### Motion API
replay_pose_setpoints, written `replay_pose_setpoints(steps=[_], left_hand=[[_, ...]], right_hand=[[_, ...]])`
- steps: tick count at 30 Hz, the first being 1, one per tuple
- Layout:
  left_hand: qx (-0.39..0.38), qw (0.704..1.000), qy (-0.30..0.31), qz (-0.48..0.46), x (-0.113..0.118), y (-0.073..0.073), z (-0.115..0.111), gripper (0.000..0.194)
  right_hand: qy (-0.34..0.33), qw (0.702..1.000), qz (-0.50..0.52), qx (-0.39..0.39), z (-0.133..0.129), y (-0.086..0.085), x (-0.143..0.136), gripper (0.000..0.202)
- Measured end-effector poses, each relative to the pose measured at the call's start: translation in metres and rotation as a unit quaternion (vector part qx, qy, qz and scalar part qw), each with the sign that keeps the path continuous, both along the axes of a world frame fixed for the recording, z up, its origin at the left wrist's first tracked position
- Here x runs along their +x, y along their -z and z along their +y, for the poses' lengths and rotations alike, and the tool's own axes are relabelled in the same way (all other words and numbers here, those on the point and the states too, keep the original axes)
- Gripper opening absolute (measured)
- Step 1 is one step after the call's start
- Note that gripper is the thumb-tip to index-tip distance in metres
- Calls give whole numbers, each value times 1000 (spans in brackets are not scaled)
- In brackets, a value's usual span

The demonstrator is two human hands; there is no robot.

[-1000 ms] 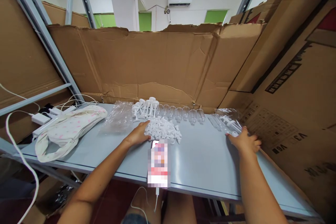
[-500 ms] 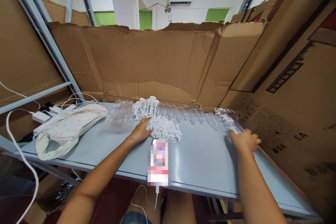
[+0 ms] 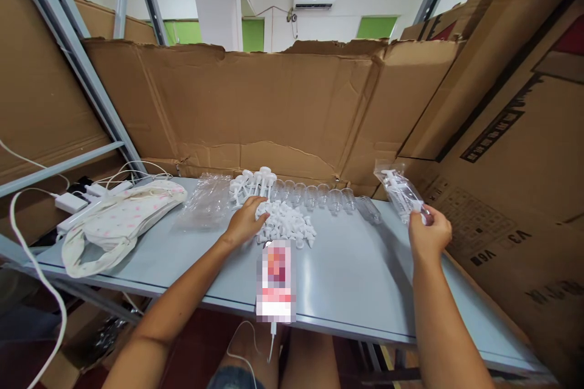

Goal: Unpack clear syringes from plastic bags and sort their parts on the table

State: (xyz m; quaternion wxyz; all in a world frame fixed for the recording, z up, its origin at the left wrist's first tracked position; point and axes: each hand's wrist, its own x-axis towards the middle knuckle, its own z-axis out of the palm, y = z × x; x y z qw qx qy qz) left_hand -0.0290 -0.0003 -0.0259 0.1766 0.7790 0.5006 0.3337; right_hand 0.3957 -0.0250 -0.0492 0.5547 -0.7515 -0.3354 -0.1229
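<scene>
My right hand is closed on the near end of a clear plastic bag with white plastic parts inside, held tilted above the right side of the table. My left hand rests at the left edge of a pile of small white plastic pieces, thumb and fingers apart. Behind that hand stand several white plastic parts with round heads and stems. A row of clear plastic cylinders lies from there toward the right.
A phone with a blurred screen lies at the table's front, its cable hanging down. To the left are empty-looking clear bags, a white pink-dotted cloth pouch and a power strip. Cardboard walls the back and right.
My right hand has closed on the bag of white parts and lifted its far end off the table. The left hand shifted slightly, its thumb moving apart from the fingers.
</scene>
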Motion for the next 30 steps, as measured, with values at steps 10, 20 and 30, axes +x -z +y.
replay_pose_setpoints(steps=[10, 20, 30], left_hand=[[-201, 838, 190, -470, 41, -36, 3, 90], [-180, 864, 112, -457, 39, -32, 11, 73], [-170, 829, 136, -515, 32, -29, 10, 61]], right_hand=[[-364, 913, -158, 95, -13, -45, -91, 31], [-486, 835, -259, 22, -15, -30, -131, 44], [-572, 759, 308, -45, 0, -24, -133, 96]])
